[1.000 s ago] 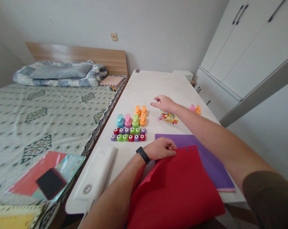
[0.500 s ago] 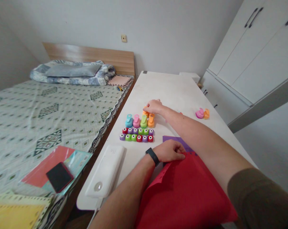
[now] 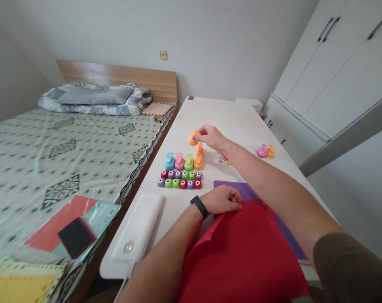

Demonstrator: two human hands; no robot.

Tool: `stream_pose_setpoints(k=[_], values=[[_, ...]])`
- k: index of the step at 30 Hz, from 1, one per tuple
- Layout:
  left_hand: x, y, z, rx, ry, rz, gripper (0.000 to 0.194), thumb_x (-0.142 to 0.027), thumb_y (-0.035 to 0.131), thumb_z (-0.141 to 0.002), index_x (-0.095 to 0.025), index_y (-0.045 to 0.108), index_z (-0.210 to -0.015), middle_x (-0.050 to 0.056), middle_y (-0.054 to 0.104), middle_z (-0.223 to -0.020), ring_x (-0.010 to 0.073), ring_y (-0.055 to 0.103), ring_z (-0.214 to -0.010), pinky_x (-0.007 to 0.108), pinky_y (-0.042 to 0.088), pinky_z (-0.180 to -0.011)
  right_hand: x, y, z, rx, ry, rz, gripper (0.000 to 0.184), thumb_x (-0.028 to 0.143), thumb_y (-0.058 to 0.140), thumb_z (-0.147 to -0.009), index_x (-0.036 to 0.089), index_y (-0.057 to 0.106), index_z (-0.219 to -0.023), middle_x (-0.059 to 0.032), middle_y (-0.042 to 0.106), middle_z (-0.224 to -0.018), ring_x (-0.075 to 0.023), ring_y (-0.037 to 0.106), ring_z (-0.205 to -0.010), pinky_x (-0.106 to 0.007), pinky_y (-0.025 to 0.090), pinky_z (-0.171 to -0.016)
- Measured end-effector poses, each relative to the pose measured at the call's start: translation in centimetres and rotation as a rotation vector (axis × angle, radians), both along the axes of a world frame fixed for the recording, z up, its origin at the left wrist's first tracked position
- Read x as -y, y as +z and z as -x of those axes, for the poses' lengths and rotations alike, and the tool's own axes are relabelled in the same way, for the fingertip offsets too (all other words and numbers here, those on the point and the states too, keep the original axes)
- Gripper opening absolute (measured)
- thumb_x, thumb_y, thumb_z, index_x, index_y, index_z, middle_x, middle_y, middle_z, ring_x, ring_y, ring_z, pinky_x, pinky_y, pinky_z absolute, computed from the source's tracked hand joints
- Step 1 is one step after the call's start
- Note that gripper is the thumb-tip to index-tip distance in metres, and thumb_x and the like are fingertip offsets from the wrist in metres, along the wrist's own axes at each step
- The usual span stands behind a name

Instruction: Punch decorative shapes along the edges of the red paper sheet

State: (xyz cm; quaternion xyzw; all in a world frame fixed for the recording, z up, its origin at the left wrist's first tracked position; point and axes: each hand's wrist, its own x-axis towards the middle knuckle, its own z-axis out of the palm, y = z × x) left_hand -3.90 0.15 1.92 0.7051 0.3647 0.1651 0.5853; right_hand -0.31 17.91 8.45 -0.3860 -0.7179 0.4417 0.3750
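Pinching orange craft punch (image 3: 193,139) in right hand (image 3: 210,136), near second orange punch (image 3: 199,149); pinching red paper (image 3: 247,252) by edge in left hand (image 3: 220,199). Could clip neighbour by swinging low, crease paper by tugging.

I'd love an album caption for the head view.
Left hand grips red paper; right hand holds an orange punch above the white table.

Orange punch (image 3: 194,138) is held tilted, off the surface, at the fingertips of the right grip (image 3: 212,137). Red sheet (image 3: 244,252) is pinched at its top edge by the left grip (image 3: 223,199); small holes are lined up just right of that grip, left side is curled, rest is spread below.
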Motion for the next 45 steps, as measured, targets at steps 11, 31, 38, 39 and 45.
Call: stream_pose_setpoints(k=[11, 31, 38, 39, 45], values=[[-0.3, -0.8, -0.2, 0.158, 0.117, 0.143, 0.027, -0.035, 0.074, -0.079, -0.012, 0.070, -0.094, 0.004, 0.071, -0.078, 0.0098, 0.059, -0.063, 0.020, 0.043, -0.057, 9.3, 0.3, -17.4, -0.422, -0.043, 0.310, 0.049, 0.040, 0.092, -0.069, 0.024, 0.063, -0.106, -0.0043, 0.076, -0.102, -0.0206, 0.072, -0.093, -0.039, 0.059, -0.085], [-0.8, 0.3, 0.7, 0.179, 0.354, 0.111, 0.040, -0.049, 0.077, -0.081, -0.013, 0.070, -0.098, 0.005, 0.073, -0.084, 0.0127, 0.064, -0.069, 0.023, 0.047, -0.062, 13.4, -5.3, -26.3, -0.491, -0.229, 0.446, 0.031, 0.043, 0.085, -0.078, 0.024, 0.076, -0.100, -0.0063, 0.077, -0.103, -0.0210, 0.072, -0.094, -0.036, 0.057, -0.087], [-0.8, 0.4, 0.1, 0.179, 0.424, 0.140, 0.042, -0.051, 0.078, -0.080, -0.014, 0.069, -0.099, 0.007, 0.076, -0.089, 0.0163, 0.069, -0.074, 0.026, 0.052, -0.065, 13.4, -5.7, -25.7, -0.511, -0.254, 0.441, 0.032, 0.044, 0.086, -0.077, 0.024, 0.074, -0.099, -0.0057, 0.077, -0.105, -0.0205, 0.072, -0.094, -0.036, 0.056, -0.088], [-0.8, 0.4, 0.1, 0.182, 0.428, 0.138, 0.042, -0.050, 0.077, -0.081, -0.014, 0.069, -0.099, 0.007, 0.075, -0.089, 0.0163, 0.069, -0.074, 0.027, 0.052, -0.066, 13.4, -5.7, -25.7, -0.516, -0.268, 0.426, 0.032, 0.044, 0.086, -0.077, 0.024, 0.074, -0.099, -0.0057, 0.077, -0.105, -0.0204, 0.072, -0.095, -0.036, 0.056, -0.088], [-0.7, 0.3, -0.1, 0.186, 0.450, 0.135, 0.042, -0.050, 0.079, -0.080, -0.014, 0.068, -0.098, 0.005, 0.074, -0.086, 0.0145, 0.066, -0.071, 0.024, 0.050, -0.063, 13.3, -5.8, -25.7, -0.516, -0.292, 0.407, 0.031, 0.046, 0.085, -0.078, 0.023, 0.074, -0.096, -0.0061, 0.077, -0.104, -0.0204, 0.072, -0.095, -0.035, 0.056, -0.087]])
